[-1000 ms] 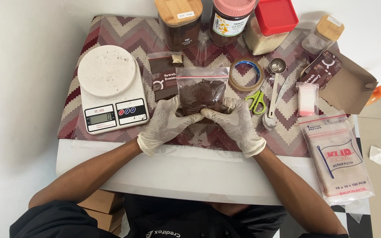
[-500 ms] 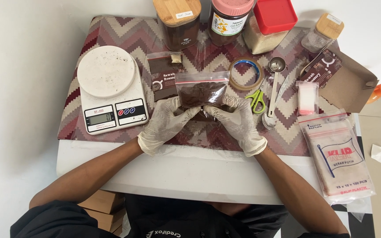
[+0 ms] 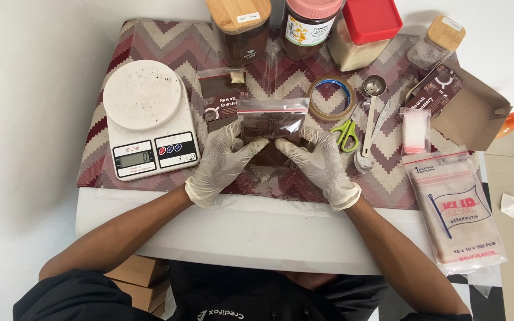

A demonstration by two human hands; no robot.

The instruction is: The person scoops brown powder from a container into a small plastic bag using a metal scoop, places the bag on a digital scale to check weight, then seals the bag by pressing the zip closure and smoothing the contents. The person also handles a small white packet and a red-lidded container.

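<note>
A small clear zip bag [image 3: 272, 122] filled with dark brown powder stands on the zigzag-patterned cloth [image 3: 168, 44] at the table's middle. My left hand [image 3: 221, 163], in a white glove, grips the bag's lower left side. My right hand [image 3: 322, 163], also gloved, grips its lower right side. The thumbs meet in front of the bag and press it. The bag's red-striped top edge shows above my fingers.
A white kitchen scale [image 3: 149, 117] sits left. A dark labelled pouch [image 3: 221, 98], tape roll [image 3: 331, 98], green scissors [image 3: 346, 134], and metal scoop [image 3: 371, 113] surround the bag. Several jars [image 3: 242, 30] line the back. A pack of zip bags [image 3: 459, 208] and cardboard box [image 3: 474, 116] lie right.
The bag has been set more upright and pulled slightly toward me. Both hands have shifted down its sides, with the thumbs now pressing together in front.
</note>
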